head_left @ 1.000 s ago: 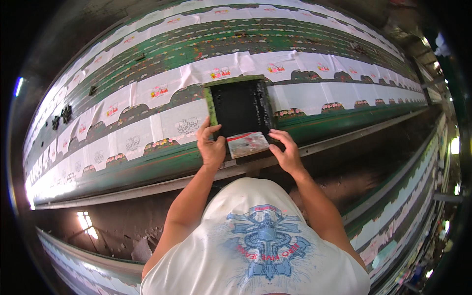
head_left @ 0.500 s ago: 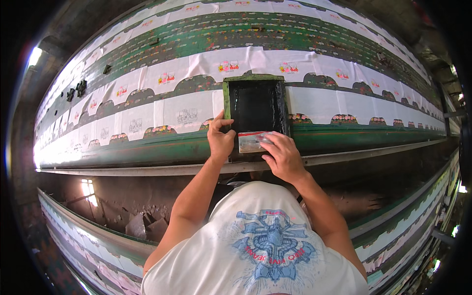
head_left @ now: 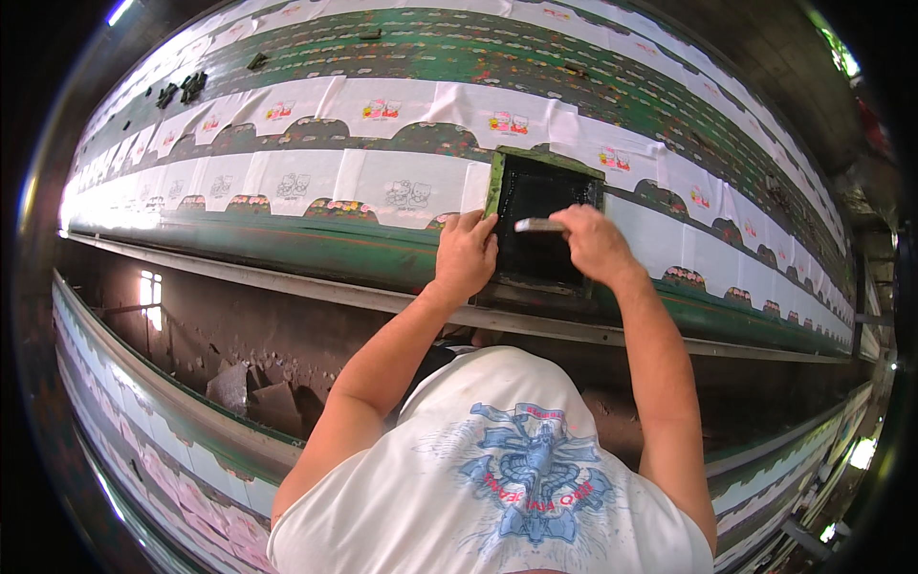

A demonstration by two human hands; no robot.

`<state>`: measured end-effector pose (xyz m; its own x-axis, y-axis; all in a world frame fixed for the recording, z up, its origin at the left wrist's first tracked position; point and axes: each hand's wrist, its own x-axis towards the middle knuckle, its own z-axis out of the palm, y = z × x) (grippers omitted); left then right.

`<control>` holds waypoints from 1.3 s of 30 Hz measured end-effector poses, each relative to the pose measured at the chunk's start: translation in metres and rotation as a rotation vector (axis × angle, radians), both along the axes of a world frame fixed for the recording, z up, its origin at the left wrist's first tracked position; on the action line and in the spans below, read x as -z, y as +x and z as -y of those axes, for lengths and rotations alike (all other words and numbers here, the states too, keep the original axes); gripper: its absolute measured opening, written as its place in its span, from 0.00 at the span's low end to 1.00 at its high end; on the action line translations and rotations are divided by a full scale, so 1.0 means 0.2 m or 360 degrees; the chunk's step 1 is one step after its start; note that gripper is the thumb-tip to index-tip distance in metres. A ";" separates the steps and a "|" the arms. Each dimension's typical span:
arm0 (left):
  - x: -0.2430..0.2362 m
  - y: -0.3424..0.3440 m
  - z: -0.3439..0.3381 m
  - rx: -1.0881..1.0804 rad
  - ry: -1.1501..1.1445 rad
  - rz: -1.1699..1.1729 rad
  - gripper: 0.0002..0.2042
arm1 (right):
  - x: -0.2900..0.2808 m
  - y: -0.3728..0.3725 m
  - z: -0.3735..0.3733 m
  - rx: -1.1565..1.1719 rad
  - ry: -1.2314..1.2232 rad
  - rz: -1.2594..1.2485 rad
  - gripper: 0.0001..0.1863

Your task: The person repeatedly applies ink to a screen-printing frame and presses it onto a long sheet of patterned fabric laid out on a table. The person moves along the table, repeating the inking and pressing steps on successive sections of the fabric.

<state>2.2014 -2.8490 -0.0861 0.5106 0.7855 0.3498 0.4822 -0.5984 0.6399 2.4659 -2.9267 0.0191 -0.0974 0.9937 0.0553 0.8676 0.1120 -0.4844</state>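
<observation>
A small printing screen frame with green-stained edges and a dark, wet-looking inside lies on the long green table, over a row of white fabric pieces. My left hand is closed on the frame's left edge, thumb and fingers pinching it. Over the screen, my right hand grips a short squeegee by its right end, and its pale narrow side shows. Whether the blade touches the mesh I cannot tell. Left of the frame, the white fabric piece bears a grey outline print of two cartoon figures.
Farther back, a second row of white fabric carries coloured prints. Small dark objects lie at the far left. A metal rail edges the table. Behind me stands another fabric-covered table, with broken slabs on the floor between.
The squeegee has gone from the near end of the screen to its middle and turned, showing a narrow side. My view has swung, so table and frame appear tilted and farther right.
</observation>
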 end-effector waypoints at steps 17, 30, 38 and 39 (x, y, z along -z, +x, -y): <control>-0.22 0.02 -0.12 0.0244 0.0181 -0.0706 0.21 | 0.23 -0.13 0.00 0.0234 0.0365 0.0341 0.23; -0.14 -0.02 -0.09 0.0210 0.0142 -0.0302 0.20 | 0.13 -0.39 0.36 0.0187 0.0133 0.0151 0.21; -0.03 0.01 -0.04 0.0151 0.0096 -0.0093 0.20 | -0.78 -0.60 0.31 -0.0239 0.0357 -0.0582 0.21; -0.03 -0.01 -0.05 0.0143 0.0094 -0.0127 0.20 | -0.92 -0.65 0.30 -0.0356 0.0476 -0.0631 0.20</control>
<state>2.2004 -2.8396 -0.0800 0.6060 0.7146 0.3493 0.4730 -0.6768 0.5641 2.3364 -2.9866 0.2035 -0.2187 0.8865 0.4079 0.5639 0.4559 -0.6886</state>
